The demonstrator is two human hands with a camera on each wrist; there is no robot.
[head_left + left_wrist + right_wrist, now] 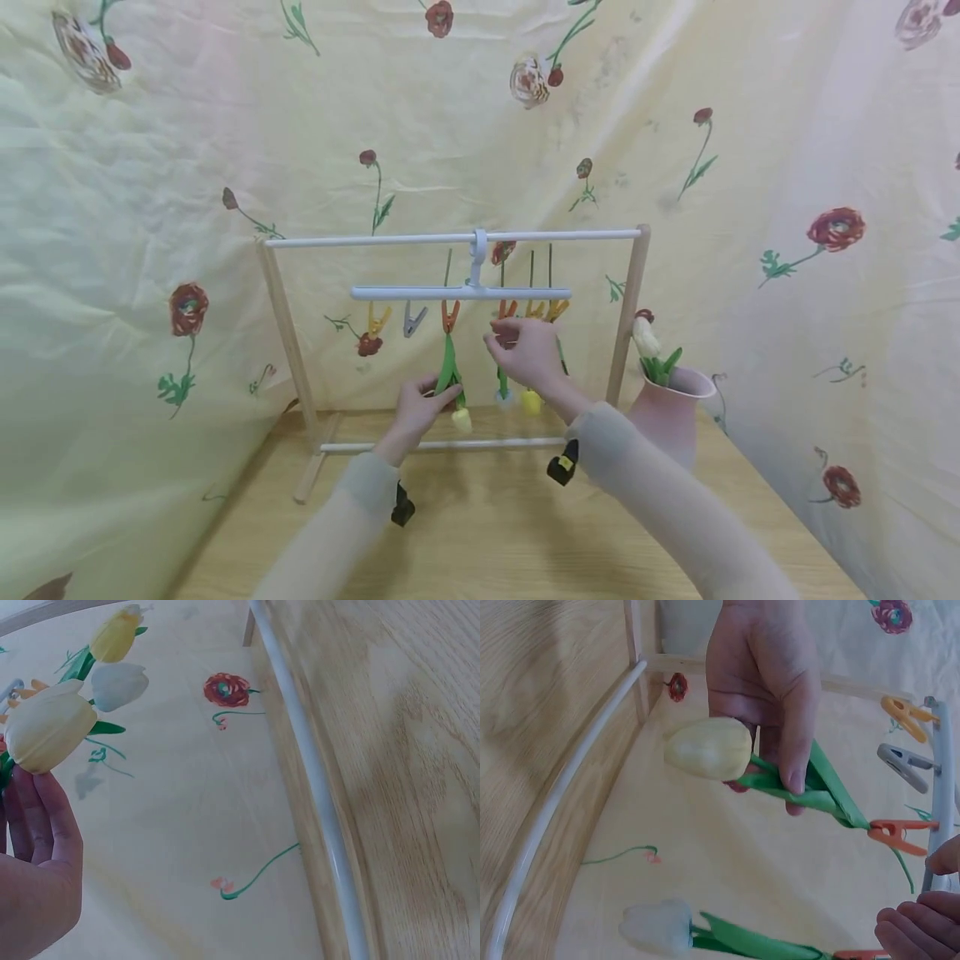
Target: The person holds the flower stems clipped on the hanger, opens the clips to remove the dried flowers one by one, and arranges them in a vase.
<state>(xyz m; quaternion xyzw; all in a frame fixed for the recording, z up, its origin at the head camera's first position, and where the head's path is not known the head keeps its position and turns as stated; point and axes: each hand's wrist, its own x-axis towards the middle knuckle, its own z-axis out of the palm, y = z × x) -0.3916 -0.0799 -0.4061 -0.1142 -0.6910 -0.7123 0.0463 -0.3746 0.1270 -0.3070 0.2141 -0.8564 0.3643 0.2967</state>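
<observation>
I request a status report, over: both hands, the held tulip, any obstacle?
Left hand pinching cream tulip at its leaves. Right hand holding nothing. Tulip head-down in orange clip. No obstruction seen.

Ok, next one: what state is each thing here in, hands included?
Left hand: pinching the cream tulip.
Cream tulip: head down, clamped by an orange clip.
Right hand: fingers bent, apparently holding nothing.
Grey clip: holding nothing.
Leftmost yellow clip: holding nothing.
White tulip: hanging head down.
Yellow tulip: hanging head down.
Hanger: hooked over the rack.
Rack: standing.
Vase: upright, holding a pale tulip.
</observation>
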